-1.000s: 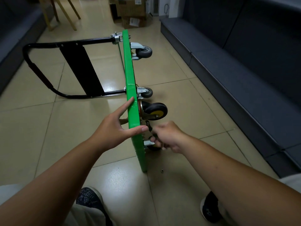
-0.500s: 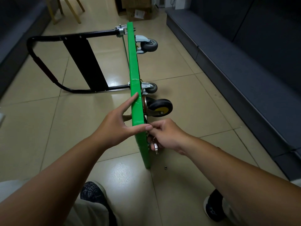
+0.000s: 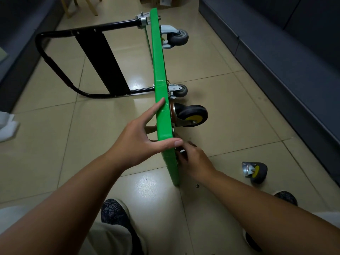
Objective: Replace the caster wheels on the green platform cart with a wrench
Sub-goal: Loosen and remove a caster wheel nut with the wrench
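- Lying on the tiles just beside the near corner of the green platform cart (image 3: pixel 161 89) (it stands on its long edge): a small nut (image 3: pixel 197 185).
- Right hand (image 3: pixel 195 161): fingers curled against the cart's underside; whether they hold anything is hidden.
- Left hand (image 3: pixel 136 142): thumb and forefinger straight, pressing the top edge, gripping nothing.
- Loose caster (image 3: pixel 254 171): on the floor, right of the cart.
- Beyond: yellow-hubbed caster (image 3: pixel 193 115) and two grey casters (image 3: pixel 179 36) mounted.

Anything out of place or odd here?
A loose caster lies tipped on the floor right of the green cart, which stands on edge, and a small nut sits stray by its near corner. Nothing looks damaged.
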A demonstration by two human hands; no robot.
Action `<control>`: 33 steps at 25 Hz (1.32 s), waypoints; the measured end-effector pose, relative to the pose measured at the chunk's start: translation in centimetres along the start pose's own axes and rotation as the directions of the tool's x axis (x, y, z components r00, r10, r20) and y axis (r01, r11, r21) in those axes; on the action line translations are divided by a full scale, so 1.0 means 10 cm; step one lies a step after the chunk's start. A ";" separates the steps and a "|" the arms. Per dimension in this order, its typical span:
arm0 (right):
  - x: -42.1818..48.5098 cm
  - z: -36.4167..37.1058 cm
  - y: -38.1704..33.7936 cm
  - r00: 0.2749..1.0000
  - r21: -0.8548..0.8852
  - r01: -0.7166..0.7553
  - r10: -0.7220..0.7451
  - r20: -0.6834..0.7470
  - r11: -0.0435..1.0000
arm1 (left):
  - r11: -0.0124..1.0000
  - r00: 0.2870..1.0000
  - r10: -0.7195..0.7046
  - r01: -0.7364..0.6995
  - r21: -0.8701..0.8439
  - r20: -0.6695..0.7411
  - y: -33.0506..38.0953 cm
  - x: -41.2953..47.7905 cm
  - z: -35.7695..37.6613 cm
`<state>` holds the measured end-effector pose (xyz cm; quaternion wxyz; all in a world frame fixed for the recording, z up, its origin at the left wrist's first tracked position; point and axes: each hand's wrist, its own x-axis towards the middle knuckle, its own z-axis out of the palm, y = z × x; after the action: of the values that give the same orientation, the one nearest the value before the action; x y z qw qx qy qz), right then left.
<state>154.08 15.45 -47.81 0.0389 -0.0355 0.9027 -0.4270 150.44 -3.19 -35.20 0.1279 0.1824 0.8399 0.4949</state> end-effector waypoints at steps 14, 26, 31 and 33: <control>-0.70 -0.24 0.58 0.549 -0.596 -0.449 0.732 0.404 0.666 | 1.000 1.000 -0.012 0.012 0.005 0.001 0.05 -0.04 0.02; 0.01 -0.78 -0.83 0.849 0.377 -0.529 0.465 0.253 0.760 | 1.000 1.000 0.012 -0.012 -0.007 -0.007 0.05 -0.03 0.03; -0.02 -0.71 -0.81 0.889 0.461 -0.453 0.348 0.297 0.763 | 1.000 1.000 0.025 -0.025 -0.002 -0.009 0.04 -0.03 0.03; -0.05 -0.69 -0.76 0.906 0.444 -0.405 0.285 0.314 0.799 | 1.000 1.000 0.015 -0.015 0.003 -0.006 0.02 -0.03 0.02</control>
<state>154.10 15.96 -37.58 0.2290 0.0926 0.7414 -0.6240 150.85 -3.04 -35.11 0.1210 0.1875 0.8397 0.4951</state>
